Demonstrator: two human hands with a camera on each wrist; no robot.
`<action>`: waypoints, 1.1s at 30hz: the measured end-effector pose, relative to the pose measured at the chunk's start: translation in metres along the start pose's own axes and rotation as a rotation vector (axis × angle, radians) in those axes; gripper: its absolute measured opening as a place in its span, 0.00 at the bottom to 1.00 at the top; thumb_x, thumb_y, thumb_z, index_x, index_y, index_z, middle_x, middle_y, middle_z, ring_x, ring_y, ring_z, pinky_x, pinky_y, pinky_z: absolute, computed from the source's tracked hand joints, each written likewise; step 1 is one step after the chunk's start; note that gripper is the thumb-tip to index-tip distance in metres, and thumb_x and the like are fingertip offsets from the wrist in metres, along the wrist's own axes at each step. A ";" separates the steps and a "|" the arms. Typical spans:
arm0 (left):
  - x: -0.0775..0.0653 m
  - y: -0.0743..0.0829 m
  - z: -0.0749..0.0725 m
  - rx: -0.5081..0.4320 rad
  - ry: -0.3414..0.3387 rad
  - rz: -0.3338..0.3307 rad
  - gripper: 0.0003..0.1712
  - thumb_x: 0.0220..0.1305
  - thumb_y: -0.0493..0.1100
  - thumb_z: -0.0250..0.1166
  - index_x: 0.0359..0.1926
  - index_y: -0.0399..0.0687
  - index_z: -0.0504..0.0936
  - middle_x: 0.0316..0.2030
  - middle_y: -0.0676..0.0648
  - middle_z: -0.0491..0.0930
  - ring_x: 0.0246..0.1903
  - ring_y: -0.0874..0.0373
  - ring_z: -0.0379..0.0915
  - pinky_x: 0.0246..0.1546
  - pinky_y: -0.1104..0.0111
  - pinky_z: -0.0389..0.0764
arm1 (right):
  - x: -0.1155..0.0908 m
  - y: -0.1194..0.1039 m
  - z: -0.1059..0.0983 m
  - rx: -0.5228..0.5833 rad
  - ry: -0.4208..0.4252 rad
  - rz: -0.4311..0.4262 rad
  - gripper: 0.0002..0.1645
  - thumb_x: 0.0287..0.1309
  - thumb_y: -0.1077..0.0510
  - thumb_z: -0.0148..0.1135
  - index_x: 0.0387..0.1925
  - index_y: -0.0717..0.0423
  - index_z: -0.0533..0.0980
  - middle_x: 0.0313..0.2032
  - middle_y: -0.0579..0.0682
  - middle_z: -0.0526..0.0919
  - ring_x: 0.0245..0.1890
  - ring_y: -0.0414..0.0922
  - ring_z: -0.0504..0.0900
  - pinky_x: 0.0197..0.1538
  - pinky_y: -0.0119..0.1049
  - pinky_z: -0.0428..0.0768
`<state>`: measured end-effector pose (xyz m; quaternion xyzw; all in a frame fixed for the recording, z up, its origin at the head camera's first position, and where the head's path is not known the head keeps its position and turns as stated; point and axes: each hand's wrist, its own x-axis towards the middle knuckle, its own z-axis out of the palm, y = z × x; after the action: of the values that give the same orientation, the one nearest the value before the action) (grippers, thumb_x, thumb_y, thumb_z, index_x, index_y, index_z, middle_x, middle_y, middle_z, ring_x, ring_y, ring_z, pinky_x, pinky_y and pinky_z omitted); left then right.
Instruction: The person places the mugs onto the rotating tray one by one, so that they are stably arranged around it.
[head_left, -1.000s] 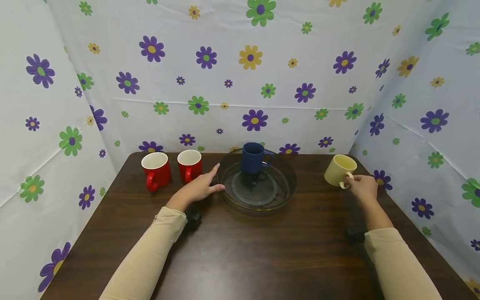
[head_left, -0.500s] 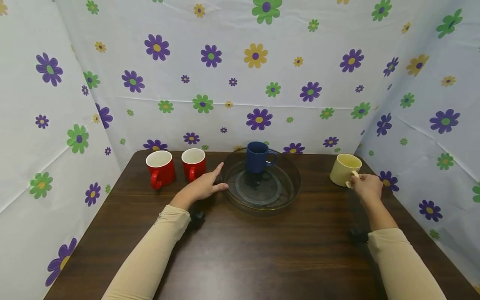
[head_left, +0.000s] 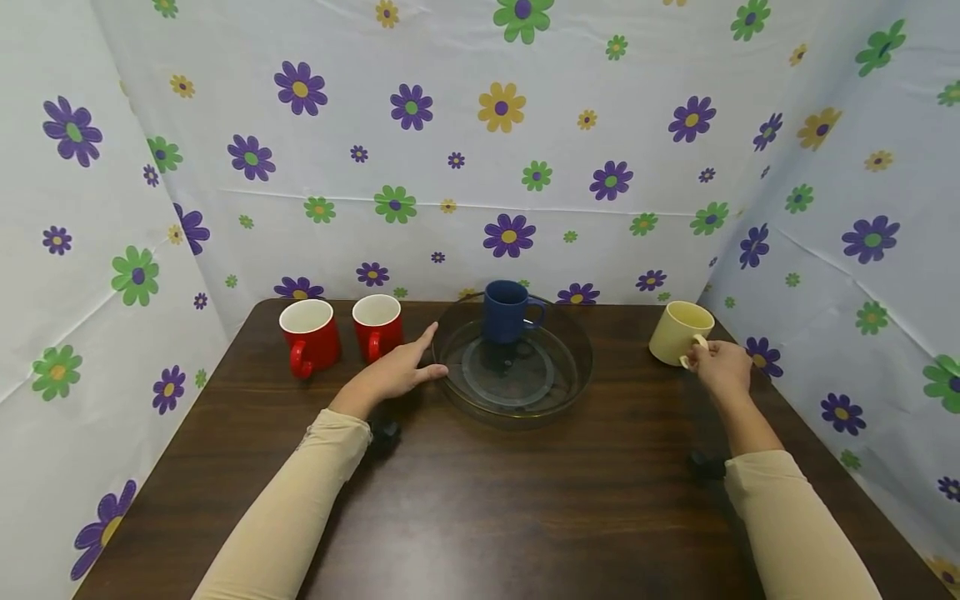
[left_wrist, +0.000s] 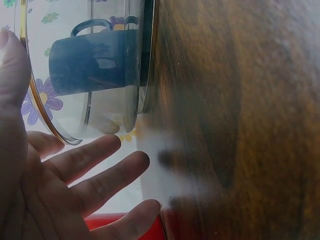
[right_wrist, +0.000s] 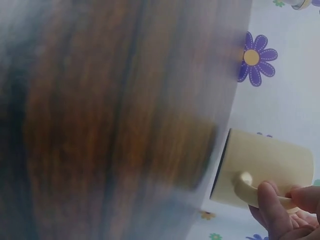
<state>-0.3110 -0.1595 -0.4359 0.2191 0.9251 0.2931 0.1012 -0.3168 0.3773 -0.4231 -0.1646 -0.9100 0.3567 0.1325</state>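
My right hand [head_left: 722, 367] pinches the handle of a pale yellow mug [head_left: 670, 335] between thumb and fingers, at the right of the table. The right wrist view shows the grip closely, with the handle [right_wrist: 247, 192] between thumb and fingertips and the mug's base close over the tabletop. My left hand [head_left: 390, 375] is spread at the left side of a clear glass bowl [head_left: 555, 398], thumb and fingertips right at its rim. Inside the bowl a blue mug [head_left: 504, 312] stands upright toward the back, its handle pointing right.
Two red mugs with white insides, one on the far left [head_left: 313, 342] and a smaller one [head_left: 377, 329], stand behind and left of my left hand. Flowered white cloth [head_left: 442, 150] walls the back and sides of the dark wooden table [head_left: 525, 500].
The camera view shifts slightly. My right hand keeps its pinch on the yellow mug's handle, and the left hand stays spread at the bowl's rim.
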 end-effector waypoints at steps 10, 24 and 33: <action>0.004 0.000 0.000 0.008 -0.001 0.007 0.54 0.73 0.60 0.59 0.81 0.44 0.36 0.77 0.34 0.51 0.74 0.37 0.55 0.71 0.43 0.59 | -0.004 -0.008 -0.008 0.011 0.031 -0.067 0.23 0.76 0.57 0.51 0.52 0.75 0.79 0.45 0.69 0.86 0.22 0.31 0.77 0.24 0.25 0.77; -0.001 -0.003 0.001 0.002 0.002 -0.011 0.54 0.73 0.58 0.59 0.81 0.43 0.36 0.77 0.33 0.52 0.74 0.36 0.54 0.71 0.42 0.58 | -0.009 -0.018 -0.005 0.078 0.007 -0.157 0.23 0.76 0.57 0.52 0.52 0.77 0.79 0.45 0.70 0.85 0.24 0.31 0.82 0.26 0.21 0.78; 0.001 -0.001 0.003 -0.013 -0.001 -0.008 0.54 0.73 0.57 0.60 0.82 0.45 0.36 0.77 0.34 0.52 0.74 0.36 0.54 0.71 0.42 0.59 | -0.013 -0.023 -0.008 0.074 0.017 -0.179 0.23 0.77 0.57 0.53 0.54 0.77 0.78 0.47 0.70 0.85 0.25 0.31 0.83 0.27 0.20 0.78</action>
<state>-0.3116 -0.1580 -0.4394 0.2150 0.9239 0.2988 0.1043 -0.3069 0.3616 -0.4033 -0.0806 -0.9062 0.3754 0.1774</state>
